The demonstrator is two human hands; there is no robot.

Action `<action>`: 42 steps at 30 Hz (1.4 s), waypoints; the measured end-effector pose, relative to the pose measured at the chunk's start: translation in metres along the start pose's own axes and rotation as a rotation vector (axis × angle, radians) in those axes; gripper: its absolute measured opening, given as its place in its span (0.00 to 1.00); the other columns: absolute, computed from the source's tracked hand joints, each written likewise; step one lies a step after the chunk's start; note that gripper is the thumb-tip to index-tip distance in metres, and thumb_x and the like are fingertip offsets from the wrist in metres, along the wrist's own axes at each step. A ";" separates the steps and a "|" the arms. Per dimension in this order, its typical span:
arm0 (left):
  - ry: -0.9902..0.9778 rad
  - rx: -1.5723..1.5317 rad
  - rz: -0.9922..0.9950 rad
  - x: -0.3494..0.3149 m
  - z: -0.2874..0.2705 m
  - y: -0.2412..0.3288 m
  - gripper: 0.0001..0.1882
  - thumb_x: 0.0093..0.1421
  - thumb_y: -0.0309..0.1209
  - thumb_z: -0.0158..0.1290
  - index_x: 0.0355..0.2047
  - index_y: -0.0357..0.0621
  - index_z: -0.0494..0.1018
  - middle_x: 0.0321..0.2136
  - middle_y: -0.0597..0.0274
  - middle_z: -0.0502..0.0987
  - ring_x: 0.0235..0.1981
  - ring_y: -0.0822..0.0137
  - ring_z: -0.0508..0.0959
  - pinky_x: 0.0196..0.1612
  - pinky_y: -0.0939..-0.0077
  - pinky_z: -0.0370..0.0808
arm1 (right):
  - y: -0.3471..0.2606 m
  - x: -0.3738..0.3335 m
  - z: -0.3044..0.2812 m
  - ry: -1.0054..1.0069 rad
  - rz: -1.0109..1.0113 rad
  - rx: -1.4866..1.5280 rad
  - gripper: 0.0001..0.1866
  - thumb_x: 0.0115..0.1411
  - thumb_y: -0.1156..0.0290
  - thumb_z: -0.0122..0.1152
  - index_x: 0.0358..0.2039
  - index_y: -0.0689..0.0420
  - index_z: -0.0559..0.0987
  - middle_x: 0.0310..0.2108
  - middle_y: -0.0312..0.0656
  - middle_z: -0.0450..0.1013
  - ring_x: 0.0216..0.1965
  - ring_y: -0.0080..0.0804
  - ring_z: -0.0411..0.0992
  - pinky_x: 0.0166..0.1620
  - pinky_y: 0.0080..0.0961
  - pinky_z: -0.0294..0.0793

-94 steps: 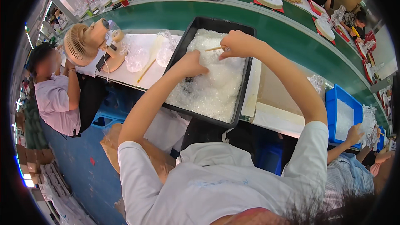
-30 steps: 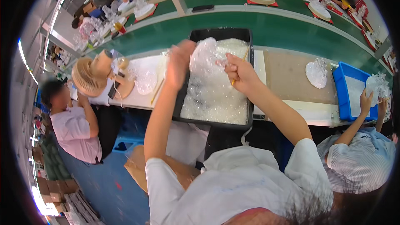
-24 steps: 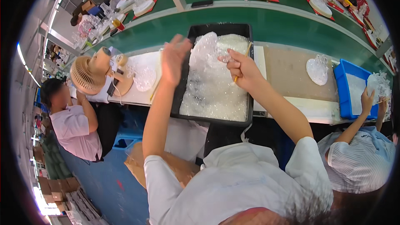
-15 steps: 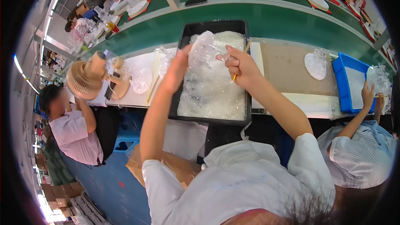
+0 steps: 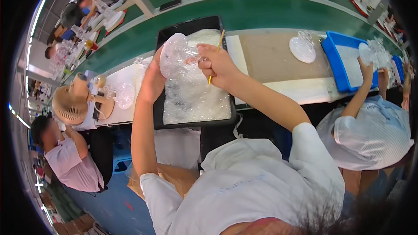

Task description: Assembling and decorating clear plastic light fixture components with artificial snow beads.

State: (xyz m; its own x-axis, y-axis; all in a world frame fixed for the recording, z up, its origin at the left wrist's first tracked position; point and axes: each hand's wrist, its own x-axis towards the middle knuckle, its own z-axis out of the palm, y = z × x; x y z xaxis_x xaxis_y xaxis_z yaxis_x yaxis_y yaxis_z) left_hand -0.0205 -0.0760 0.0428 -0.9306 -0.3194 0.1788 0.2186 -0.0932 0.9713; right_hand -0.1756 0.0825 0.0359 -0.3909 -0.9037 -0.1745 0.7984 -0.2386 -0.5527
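Over a black tray (image 5: 193, 125) filled with white glittery granules (image 5: 198, 100), I hold a clear ornament with a round white sparkly base (image 5: 173, 55). My left hand (image 5: 151, 79) is closed on the left edge of that base, its fingers partly hidden behind it. The closed fingers of my right hand (image 5: 221, 66) grip the ornament's clear, knobbly upper part, which lies tilted sideways. A thin yellow stick (image 5: 222, 38) is also tucked in my right hand, sticking out above and below the fist.
Another glittery ornament (image 5: 302, 48) lies on the brown board at right, before a blue tray (image 5: 336, 65) where a co-worker (image 5: 361, 130) handles a clear piece. At left stand a beige fan (image 5: 72, 103) and a seated person (image 5: 72, 159). A green conveyor belt (image 5: 261, 12) runs behind.
The view has turned, so the table and tray appear further left. My left hand, blurred beside the base before, now rests against its edge. My right hand keeps its grip.
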 end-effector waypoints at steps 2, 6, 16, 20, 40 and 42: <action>0.086 -0.047 0.197 0.002 0.000 0.000 0.39 0.63 0.50 0.40 0.65 0.32 0.53 0.64 0.45 0.58 0.66 0.57 0.58 0.67 0.64 0.52 | -0.007 -0.013 -0.002 0.045 0.001 -0.081 0.16 0.64 0.73 0.54 0.52 0.57 0.67 0.40 0.56 0.75 0.17 0.11 0.55 0.16 0.10 0.48; 0.467 0.045 0.295 0.005 -0.008 0.011 0.26 0.57 0.37 0.39 0.50 0.27 0.68 0.46 0.39 0.76 0.50 0.54 0.76 0.60 0.66 0.63 | -0.059 -0.046 -0.010 0.100 -0.363 -0.431 0.18 0.61 0.75 0.55 0.52 0.58 0.72 0.25 0.36 0.73 0.16 0.12 0.57 0.16 0.12 0.50; -0.163 0.944 -0.043 -0.017 0.020 -0.018 0.09 0.53 0.28 0.50 0.22 0.34 0.74 0.19 0.55 0.77 0.22 0.68 0.77 0.29 0.73 0.73 | -0.170 -0.147 -0.105 0.652 -0.282 -1.853 0.11 0.54 0.71 0.56 0.28 0.67 0.79 0.17 0.41 0.72 0.19 0.28 0.73 0.21 0.27 0.68; -0.159 0.867 -0.096 -0.021 0.028 -0.011 0.10 0.52 0.31 0.50 0.22 0.35 0.75 0.18 0.48 0.75 0.21 0.54 0.76 0.27 0.65 0.72 | -0.172 -0.136 -0.156 0.700 -0.215 -1.882 0.13 0.56 0.69 0.56 0.31 0.68 0.79 0.20 0.47 0.74 0.21 0.33 0.76 0.23 0.30 0.71; -0.325 1.164 -0.044 -0.032 0.014 -0.025 0.14 0.59 0.38 0.49 0.30 0.40 0.77 0.24 0.48 0.78 0.28 0.48 0.78 0.35 0.55 0.73 | 0.047 0.118 0.166 -0.989 -0.629 -1.879 0.10 0.59 0.72 0.58 0.39 0.62 0.77 0.29 0.42 0.76 0.28 0.31 0.72 0.34 0.26 0.70; -0.330 1.174 -0.089 -0.031 0.009 -0.027 0.15 0.59 0.39 0.49 0.30 0.39 0.77 0.24 0.47 0.77 0.28 0.47 0.77 0.35 0.54 0.73 | 0.117 0.176 0.190 -1.058 -0.740 -1.939 0.18 0.56 0.65 0.62 0.45 0.60 0.76 0.42 0.48 0.78 0.43 0.49 0.76 0.46 0.35 0.75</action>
State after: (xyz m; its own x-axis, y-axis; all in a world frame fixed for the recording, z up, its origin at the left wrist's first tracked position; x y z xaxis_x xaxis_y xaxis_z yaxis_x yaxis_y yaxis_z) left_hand 0.0001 -0.0546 0.0128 -0.9960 -0.0844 -0.0301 -0.0880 0.8596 0.5033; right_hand -0.0643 -0.1716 0.0953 0.4927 -0.8080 0.3231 -0.7758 -0.5760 -0.2574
